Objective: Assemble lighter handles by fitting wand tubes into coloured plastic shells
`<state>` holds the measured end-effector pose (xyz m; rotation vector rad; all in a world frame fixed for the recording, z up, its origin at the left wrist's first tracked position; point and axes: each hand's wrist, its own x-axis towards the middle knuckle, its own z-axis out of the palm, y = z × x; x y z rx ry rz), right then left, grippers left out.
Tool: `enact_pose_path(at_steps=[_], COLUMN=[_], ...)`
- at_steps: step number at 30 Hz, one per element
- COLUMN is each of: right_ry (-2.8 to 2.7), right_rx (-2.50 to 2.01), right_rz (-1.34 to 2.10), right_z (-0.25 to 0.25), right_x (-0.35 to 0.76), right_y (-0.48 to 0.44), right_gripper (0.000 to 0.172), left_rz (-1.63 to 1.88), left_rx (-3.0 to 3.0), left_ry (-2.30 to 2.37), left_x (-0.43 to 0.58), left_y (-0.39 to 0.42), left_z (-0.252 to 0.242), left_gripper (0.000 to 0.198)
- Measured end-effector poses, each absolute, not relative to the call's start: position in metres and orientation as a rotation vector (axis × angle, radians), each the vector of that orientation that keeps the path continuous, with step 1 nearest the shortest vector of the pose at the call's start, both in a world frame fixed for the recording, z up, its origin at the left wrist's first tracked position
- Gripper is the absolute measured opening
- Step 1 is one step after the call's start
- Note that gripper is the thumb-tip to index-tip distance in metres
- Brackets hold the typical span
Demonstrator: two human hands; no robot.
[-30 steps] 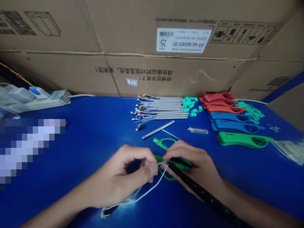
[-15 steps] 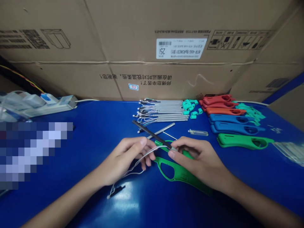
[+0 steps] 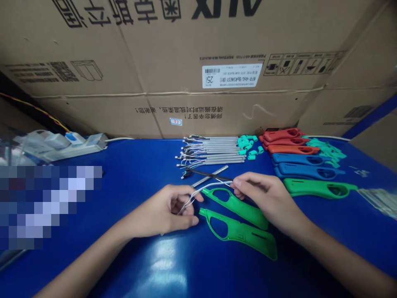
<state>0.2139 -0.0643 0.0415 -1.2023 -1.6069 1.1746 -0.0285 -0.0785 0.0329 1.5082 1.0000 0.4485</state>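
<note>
My right hand (image 3: pixel 263 192) pinches one end of a thin dark rod (image 3: pixel 206 174), which points left and away from me. White wires (image 3: pixel 209 185) arch from that end over to my left hand (image 3: pixel 173 209). There the fingers curl around the wires, with the thumb apart from the index finger; the far end of the wires is hidden in the palm. Below the hands lie two green lighter handle shells (image 3: pixel 248 234) on the blue table. A silver metal tube (image 3: pixel 209 177) rests just behind them, crossed in view by the dark rod.
Silver tubes with wires (image 3: pixel 217 151) lie in a row at the back, beside teal caps (image 3: pixel 245 142). Red, orange, blue and green handle shells (image 3: pixel 302 170) line the right, near teal pieces (image 3: pixel 328 151). A power strip (image 3: pixel 77 149) sits left; a cardboard box (image 3: pixel 173 87) stands behind.
The rod has swung to a flatter angle and shifted right with my right hand. My left hand has turned, and the loose black wire end has gone from view under it. The camera has tilted up.
</note>
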Motion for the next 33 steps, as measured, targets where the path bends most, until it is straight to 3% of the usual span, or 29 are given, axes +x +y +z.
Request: enact_pose_path(at_steps=[4, 10, 33], right_ry=[-1.566, -1.593, -1.492], right_rx=[-1.252, -1.251, -1.185], right_rz=[1.197, 1.145, 1.251], right_z=[0.045, 0.046, 0.038], right_x=[0.217, 0.221, 0.232], right_y=[-0.061, -0.059, -0.053], right_gripper=[0.038, 0.042, 0.041], left_rz=[0.482, 0.537, 0.509], left_rx=[1.493, 1.487, 1.594], left_ry=[1.069, 1.114, 1.125], left_x=[-0.032, -0.035, -0.038], left_y=[-0.075, -0.073, -0.074], left_z=[0.036, 0.040, 0.047], left_gripper=[0.033, 0.020, 0.022])
